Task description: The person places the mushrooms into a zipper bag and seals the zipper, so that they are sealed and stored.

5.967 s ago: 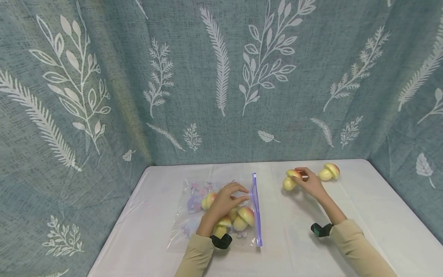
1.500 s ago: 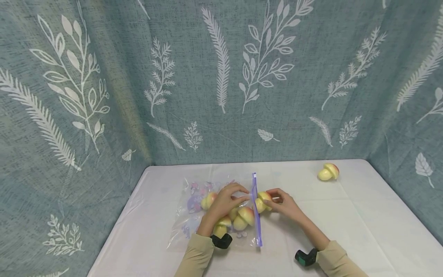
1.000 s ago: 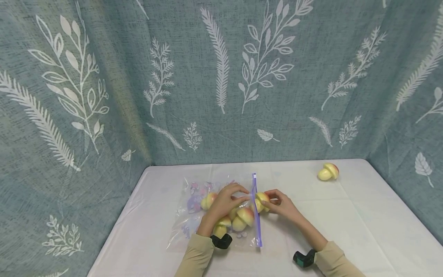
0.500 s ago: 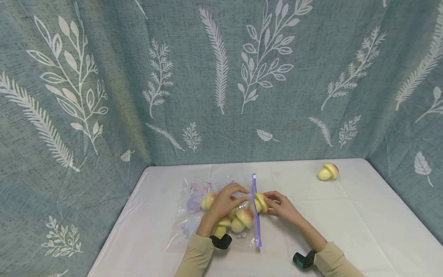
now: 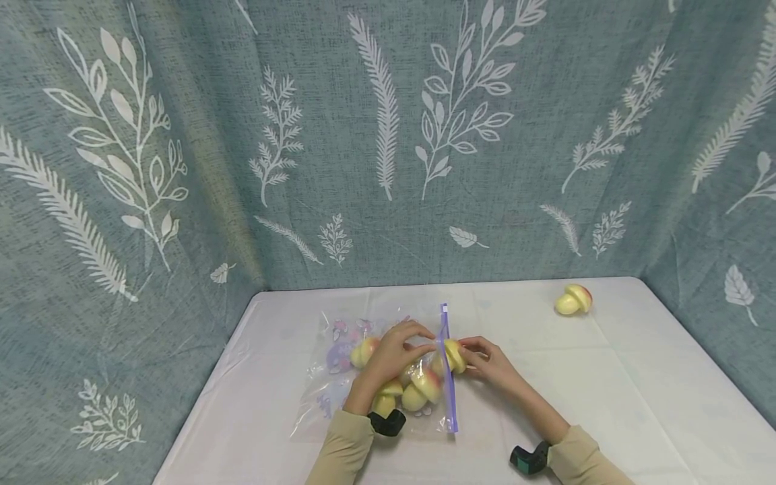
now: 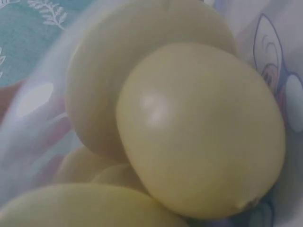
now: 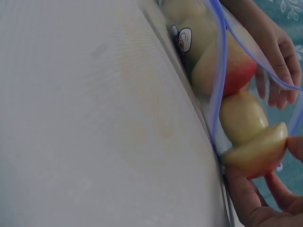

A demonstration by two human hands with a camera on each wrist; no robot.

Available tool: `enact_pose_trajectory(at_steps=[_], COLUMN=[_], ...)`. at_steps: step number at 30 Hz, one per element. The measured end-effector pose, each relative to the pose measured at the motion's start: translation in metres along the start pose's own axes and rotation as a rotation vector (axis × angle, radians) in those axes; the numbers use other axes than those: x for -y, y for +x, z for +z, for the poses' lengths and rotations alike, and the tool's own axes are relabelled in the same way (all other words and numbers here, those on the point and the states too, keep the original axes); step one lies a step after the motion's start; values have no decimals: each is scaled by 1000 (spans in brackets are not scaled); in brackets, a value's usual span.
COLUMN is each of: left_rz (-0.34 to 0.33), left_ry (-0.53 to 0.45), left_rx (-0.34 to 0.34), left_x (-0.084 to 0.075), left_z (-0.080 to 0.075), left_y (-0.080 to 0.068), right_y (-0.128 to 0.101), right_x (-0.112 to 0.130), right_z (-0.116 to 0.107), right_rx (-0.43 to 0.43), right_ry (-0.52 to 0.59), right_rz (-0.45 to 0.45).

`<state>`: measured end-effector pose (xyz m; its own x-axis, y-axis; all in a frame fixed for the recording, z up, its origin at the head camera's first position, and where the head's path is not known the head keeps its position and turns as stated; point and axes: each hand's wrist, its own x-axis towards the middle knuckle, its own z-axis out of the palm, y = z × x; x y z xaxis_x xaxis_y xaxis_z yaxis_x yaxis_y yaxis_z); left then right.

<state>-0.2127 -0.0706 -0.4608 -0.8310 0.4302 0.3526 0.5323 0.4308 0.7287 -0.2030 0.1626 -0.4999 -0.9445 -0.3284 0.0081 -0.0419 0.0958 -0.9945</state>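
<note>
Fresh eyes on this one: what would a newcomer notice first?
Probably the leaf-printed curtain, which fills most of the head view above the white table. Next, just below the middle, the right hand holding a yellow mushroom at the purple zip of the clear bag. Then the lone mushroom, set apart near the table's far right corner.

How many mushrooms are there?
6: one mushroom at the table's back right, one in the right hand, four inside the bag around the left hand, which may hide more.
</note>
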Motion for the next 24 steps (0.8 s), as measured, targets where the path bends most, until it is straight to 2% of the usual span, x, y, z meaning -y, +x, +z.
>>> enact_pose_trajectory(at_steps=[4,11,18,24], left_rz=[2,6,24,34], left_ry=[-6,6,16,25], left_rx=[-2,4,1,4], left_x=[-1,-3,-2,-2], left_z=[-1,-1,-1,-1], left_y=[0,1,2,1], right_y=[1,2,2,1], right_x=[-3,0,-1,-1], right_z=[3,5,5,4], right_rx=[-12,17,49,53], right_ry=[-1,16,41,-1], right_rz=[-28,36,17,-21])
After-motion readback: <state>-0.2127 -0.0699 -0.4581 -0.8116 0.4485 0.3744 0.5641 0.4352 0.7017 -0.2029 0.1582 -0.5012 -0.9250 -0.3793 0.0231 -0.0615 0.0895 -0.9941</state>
